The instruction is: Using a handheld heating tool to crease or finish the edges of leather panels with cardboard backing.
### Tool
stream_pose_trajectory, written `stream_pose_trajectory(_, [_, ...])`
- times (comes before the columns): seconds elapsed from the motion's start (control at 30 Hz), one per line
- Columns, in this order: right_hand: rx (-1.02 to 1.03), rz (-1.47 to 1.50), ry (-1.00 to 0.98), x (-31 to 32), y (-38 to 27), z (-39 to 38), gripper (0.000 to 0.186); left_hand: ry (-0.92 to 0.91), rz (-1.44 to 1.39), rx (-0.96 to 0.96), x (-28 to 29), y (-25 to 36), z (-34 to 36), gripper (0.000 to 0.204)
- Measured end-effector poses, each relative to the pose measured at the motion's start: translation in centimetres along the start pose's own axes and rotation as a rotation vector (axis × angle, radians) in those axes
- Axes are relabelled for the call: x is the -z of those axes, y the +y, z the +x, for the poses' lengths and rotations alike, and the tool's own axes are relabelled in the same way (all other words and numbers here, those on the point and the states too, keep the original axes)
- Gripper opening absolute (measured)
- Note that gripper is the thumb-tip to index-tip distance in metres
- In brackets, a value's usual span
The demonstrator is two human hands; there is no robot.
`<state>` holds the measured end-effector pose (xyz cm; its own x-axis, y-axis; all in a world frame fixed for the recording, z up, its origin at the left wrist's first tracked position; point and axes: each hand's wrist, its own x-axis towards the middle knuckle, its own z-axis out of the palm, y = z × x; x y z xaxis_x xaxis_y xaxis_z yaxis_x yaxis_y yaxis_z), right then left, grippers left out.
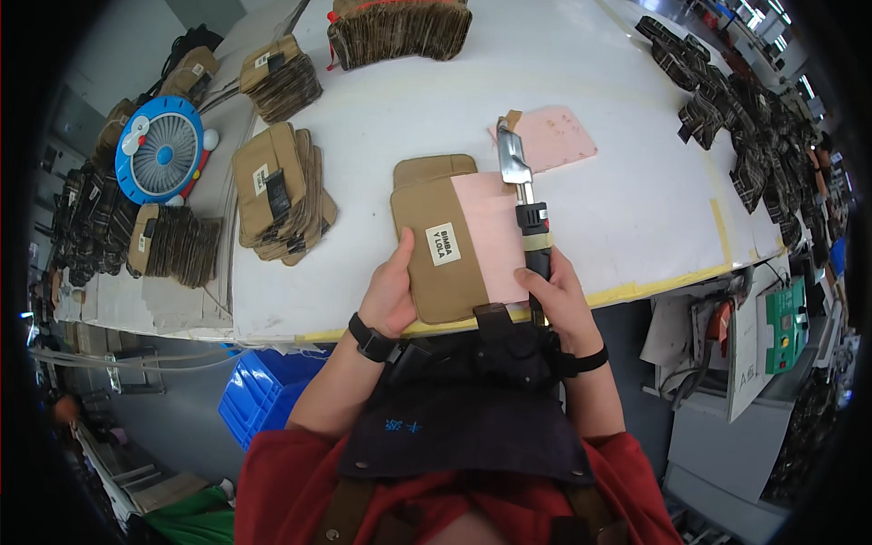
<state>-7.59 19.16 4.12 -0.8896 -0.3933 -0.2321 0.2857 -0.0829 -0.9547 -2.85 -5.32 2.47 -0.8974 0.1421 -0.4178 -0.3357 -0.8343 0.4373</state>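
Observation:
A flat tan fabric panel (434, 295) with rounded corners and a white label lies before me at the table's front edge. My left hand (391, 289) grips its left edge, thumb on top. Pink sheet material (490, 236) covers the panel's right side. In my right hand (561, 295) is a hand-held tool (534, 218) with a black handle, a yellow band and a broad metal head, pointing away from me over the pink sheet. Another tan piece (434, 169) shows behind the panel. Beyond the tool's head lies a spotted pink card (559, 138).
Stacked tan pieces (272, 195) stand to the left, with a further stack (282, 80) behind. A bundle of dark-edged pieces (400, 32) sits at the back. A blue fan (162, 150) is far left; dark straps (727, 109) heap at right. Below are a blue crate (259, 395) and a green box (786, 325).

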Motion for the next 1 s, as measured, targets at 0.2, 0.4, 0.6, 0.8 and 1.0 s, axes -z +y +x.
stream_pose_trajectory(0.2, [0.064,-0.091,-0.087,-1.0,-0.4,0.7,0.04,0.013,0.025,0.014,0.0,0.2,0.1,0.057])
stream_pose_trajectory(0.4, [0.178,-0.423,-0.058,-1.2,0.7,2.3,0.032,0.079,0.126,-0.024,-1.5,0.8,0.2,0.05])
stream_pose_trajectory(0.6, [0.109,-0.741,0.045,-0.2,-2.8,-0.5,0.036,0.059,0.783,-0.622,-1.3,-0.9,-3.2,0.067])
stream_pose_trajectory(0.8, [0.157,-1.172,-0.083,-0.2,-4.2,-2.2,0.034,-0.012,1.945,-0.66,-0.8,-1.2,-3.6,0.074])
stream_pose_trajectory(1.0, [0.164,-1.229,-0.084,-0.9,-4.1,1.8,0.039,0.038,1.919,-0.793,-1.2,-3.8,-2.3,0.061])
